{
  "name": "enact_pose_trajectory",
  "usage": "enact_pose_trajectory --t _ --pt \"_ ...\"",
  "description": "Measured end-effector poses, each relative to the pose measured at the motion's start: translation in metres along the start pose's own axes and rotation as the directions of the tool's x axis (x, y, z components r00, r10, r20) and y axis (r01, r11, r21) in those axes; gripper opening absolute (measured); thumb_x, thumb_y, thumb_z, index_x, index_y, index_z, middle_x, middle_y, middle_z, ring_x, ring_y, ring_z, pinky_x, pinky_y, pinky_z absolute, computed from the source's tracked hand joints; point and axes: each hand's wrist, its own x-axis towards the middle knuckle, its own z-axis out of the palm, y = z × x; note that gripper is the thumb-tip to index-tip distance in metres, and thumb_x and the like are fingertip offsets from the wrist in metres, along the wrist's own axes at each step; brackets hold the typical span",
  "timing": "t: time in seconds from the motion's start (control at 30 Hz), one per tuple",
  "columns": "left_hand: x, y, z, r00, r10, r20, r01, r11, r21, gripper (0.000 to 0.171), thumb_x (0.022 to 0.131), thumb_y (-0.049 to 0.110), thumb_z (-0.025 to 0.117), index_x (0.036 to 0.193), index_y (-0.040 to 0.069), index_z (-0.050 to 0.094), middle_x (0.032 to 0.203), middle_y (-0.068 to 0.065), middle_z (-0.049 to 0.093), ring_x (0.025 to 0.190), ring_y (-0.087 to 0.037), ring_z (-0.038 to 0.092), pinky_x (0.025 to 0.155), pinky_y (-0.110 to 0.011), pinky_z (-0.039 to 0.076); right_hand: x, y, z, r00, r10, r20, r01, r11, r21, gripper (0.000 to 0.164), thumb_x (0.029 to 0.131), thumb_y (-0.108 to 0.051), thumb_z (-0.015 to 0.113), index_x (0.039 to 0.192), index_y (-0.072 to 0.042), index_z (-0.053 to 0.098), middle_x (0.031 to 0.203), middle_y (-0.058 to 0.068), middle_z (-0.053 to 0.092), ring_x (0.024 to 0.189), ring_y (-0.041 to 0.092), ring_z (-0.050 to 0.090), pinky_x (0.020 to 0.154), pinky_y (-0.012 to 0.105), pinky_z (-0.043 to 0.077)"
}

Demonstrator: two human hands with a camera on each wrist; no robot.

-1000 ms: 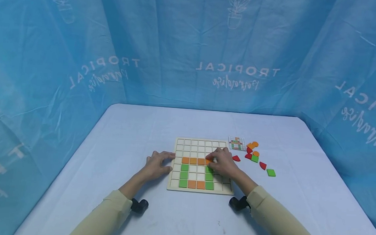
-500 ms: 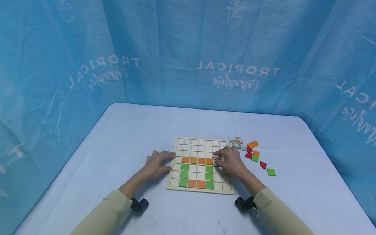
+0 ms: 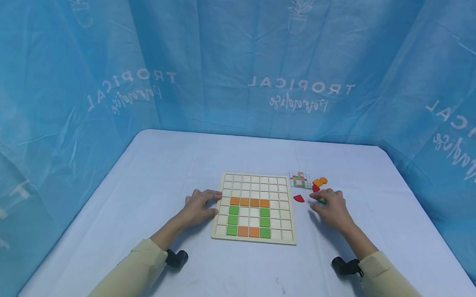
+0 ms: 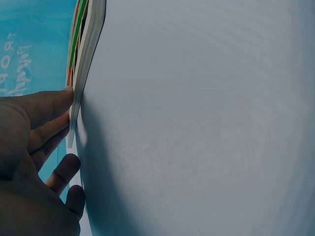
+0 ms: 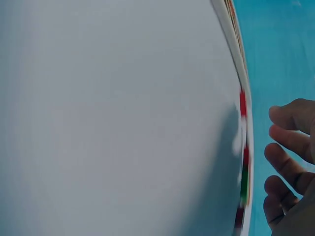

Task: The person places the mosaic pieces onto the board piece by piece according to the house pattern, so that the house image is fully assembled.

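A pale grid board [image 3: 277, 186] lies on the table, with orange square tiles [image 3: 249, 202] and green square tiles [image 3: 233, 220] set in an arch-like pattern. My left hand [image 3: 197, 208] rests against the board's left edge, thumb and fingertips touching it; the left wrist view shows this board edge [image 4: 88, 54] up close. Right of the board, my right hand [image 3: 332, 210] hovers over loose pieces, fingers apart and holding nothing visible. Beneath its fingertips a green piece [image 3: 322, 201] partly shows. Other pieces there are hidden by the hand.
A small pattern card [image 3: 299, 179] lies by the board's upper right corner. Loose orange pieces [image 3: 320, 182] and a red piece [image 3: 316, 188] sit beside it. Another red piece [image 3: 299, 198] lies between board and right hand. A blue curtain [image 3: 240, 104] surrounds the table.
My right hand has let go of the rightmost orange tile in its row and moved right, off the board, to the loose pieces. My left hand stays at the board's edge.
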Motion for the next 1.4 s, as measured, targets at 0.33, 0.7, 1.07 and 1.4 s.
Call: enact_pose_trajectory --t 0.33,0.7,1.07,1.4 --pt "-0.001 0.001 0.000 1.000 -0.003 -0.001 0.003 1.000 0.000 0.045 0.082 0.015 0.074 0.126 0.012 0.063 0.136 -0.001 0.054 0.098 -0.018 0.041 0.084 -0.044 0.028 -0.017 0.038 -0.033 0.995 0.094 -0.022 -0.094 0.995 -0.018 0.032 0.086 -0.009 0.066 0.116 0.003 0.066 0.113 0.024 0.055 0.104 0.040 0.038 0.076 0.049 0.034" --pt "0.000 0.000 0.001 1.000 -0.026 0.005 0.026 1.000 -0.001 0.045 0.083 0.017 0.074 0.126 0.014 0.063 0.136 0.001 0.054 0.098 -0.017 0.041 0.083 -0.042 0.027 -0.016 0.049 -0.031 0.992 0.126 -0.017 -0.127 0.991 -0.043 0.032 0.085 -0.011 0.068 0.113 0.003 0.067 0.113 0.025 0.054 0.102 0.039 0.038 0.075 0.048 0.034" --pt "0.000 0.001 -0.001 1.000 -0.023 0.002 0.023 1.000 -0.003 0.045 0.083 0.017 0.075 0.126 0.013 0.063 0.136 0.001 0.054 0.099 -0.018 0.041 0.085 -0.043 0.027 -0.024 0.045 -0.024 0.995 0.101 -0.018 -0.102 0.993 -0.062 0.032 0.082 -0.016 0.073 0.108 0.003 0.069 0.108 0.025 0.055 0.101 0.040 0.040 0.077 0.052 0.033" --pt "-0.001 0.002 -0.001 1.000 -0.009 -0.005 0.009 1.000 -0.005 0.045 0.082 0.016 0.075 0.126 0.013 0.063 0.135 0.000 0.055 0.099 -0.018 0.041 0.084 -0.043 0.027 -0.024 0.028 -0.009 1.000 0.030 0.005 -0.029 0.992 -0.122 0.039 0.076 -0.023 0.081 0.106 0.000 0.070 0.101 0.020 0.057 0.098 0.037 0.043 0.074 0.047 0.037"
